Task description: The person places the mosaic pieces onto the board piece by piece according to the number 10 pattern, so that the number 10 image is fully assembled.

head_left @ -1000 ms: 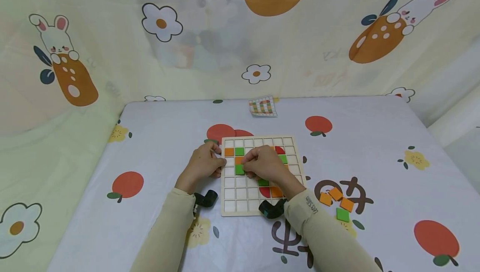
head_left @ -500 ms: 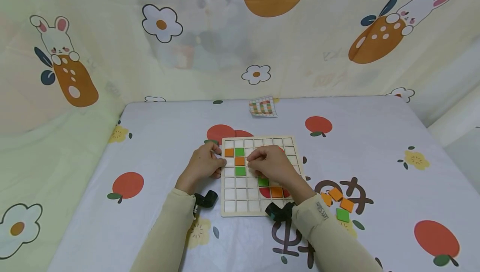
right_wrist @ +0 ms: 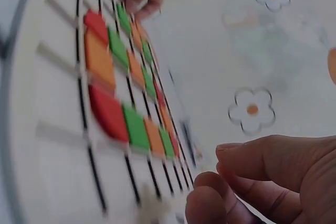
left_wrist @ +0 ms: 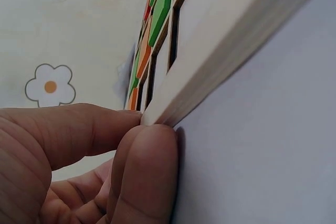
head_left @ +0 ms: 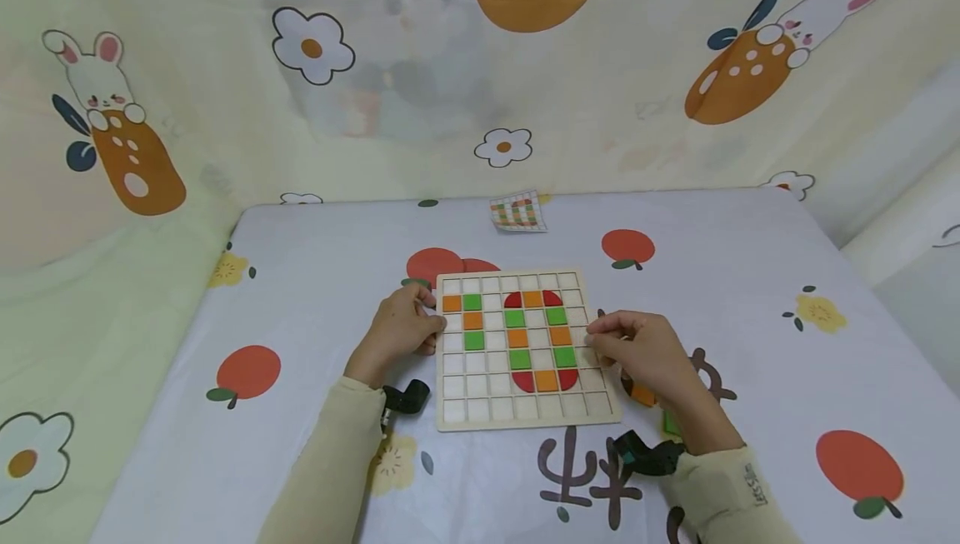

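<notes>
A wooden grid board [head_left: 528, 424] lies on the table in the head view. A ring of orange and green square tiles with red rounded corners fills its right half; a short column of green and orange tiles [head_left: 472, 321] sits at the left. My left hand [head_left: 397, 327] grips the board's left edge between thumb and index finger, seen close in the left wrist view. By the board's right edge is my right hand [head_left: 648, 352], its fingers loosely bent. In the right wrist view nothing shows between thumb and index finger.
Loose tiles lie right of the board, partly hidden by my right hand and wrist: an orange tile [head_left: 642, 395] and a green tile [head_left: 670, 423]. A small card with a coloured grid pattern [head_left: 517, 215] stands behind the board, near the backdrop cloth.
My right hand has moved right, from above the left tile column to the board's right edge, uncovering the ring of tiles. The left hand stays at the board's edge. The head view shifts slightly.
</notes>
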The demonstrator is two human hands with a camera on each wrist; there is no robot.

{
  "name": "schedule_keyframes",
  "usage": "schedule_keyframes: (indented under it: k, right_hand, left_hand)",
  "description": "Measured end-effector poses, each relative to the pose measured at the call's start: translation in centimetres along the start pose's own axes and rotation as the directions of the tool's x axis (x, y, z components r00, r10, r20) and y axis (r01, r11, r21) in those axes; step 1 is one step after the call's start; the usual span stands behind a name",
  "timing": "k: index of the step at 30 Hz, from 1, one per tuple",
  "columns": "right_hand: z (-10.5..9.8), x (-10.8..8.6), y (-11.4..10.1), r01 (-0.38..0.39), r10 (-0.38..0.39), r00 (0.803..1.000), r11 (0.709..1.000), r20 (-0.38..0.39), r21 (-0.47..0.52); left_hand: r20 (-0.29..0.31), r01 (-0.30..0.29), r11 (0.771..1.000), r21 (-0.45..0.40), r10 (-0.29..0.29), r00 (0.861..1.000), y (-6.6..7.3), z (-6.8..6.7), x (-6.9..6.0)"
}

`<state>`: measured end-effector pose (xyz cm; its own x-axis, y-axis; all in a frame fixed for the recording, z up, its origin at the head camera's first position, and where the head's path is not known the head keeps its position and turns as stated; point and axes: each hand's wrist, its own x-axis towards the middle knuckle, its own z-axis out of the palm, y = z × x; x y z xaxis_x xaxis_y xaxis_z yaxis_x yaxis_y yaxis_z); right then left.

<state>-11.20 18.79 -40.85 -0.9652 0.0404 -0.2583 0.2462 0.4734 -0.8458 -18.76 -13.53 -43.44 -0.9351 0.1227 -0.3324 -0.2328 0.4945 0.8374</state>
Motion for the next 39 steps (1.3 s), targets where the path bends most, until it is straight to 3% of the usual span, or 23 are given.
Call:
schedule_keyframes:
  k: [6, 10, 17, 29, 34, 39]
  right_hand:
    - [-2.2, -1.6, 2.6, -0.075, 0.073, 0.997, 0.996, -0.032, -0.044]
    - [-3.1, -2.6, 3.8, -0.110, 0.105, 0.994, 0.985, -0.042, -0.135]
    - [-3.5, -3.7, 4.3, -0.069, 0.051, 0.996, 0.954, -0.070, -0.293]
    - [-2.8, -4.3, 4.1, -0.034, 0.004, 0.996, 0.931, -0.084, -0.363]
    - [-2.5, -4.4, 3.9, 0.009, -0.039, 0.996, 0.940, -0.080, -0.341]
    - [-1.9, -4.0, 3.2, 0.010, -0.014, 1.000, 0.987, -0.025, -0.163]
  left_hand:
    - [-0.002, -0.001, 1.000, -0.009, 0.001, 1.000, 0.0, -0.1, -0.2]
    - [-0.003, -0.008, 1.000, -0.003, 0.008, 1.000, 0.0, 0.0, -0.2]
    - [-0.008, -0.007, 1.000, -0.006, 0.007, 1.000, 0.0, 0.0, -0.2]
    - [-0.003, -0.011, 1.000, -0.017, 0.011, 1.000, 0.0, 0.0, -0.3]
    - [-0.007, -0.009, 1.000, -0.010, 0.009, 1.000, 0.0, 0.1, -0.2]
    - [-0.009, -0.010, 1.000, -0.008, 0.009, 1.000, 0.0, 0.1, -0.1]
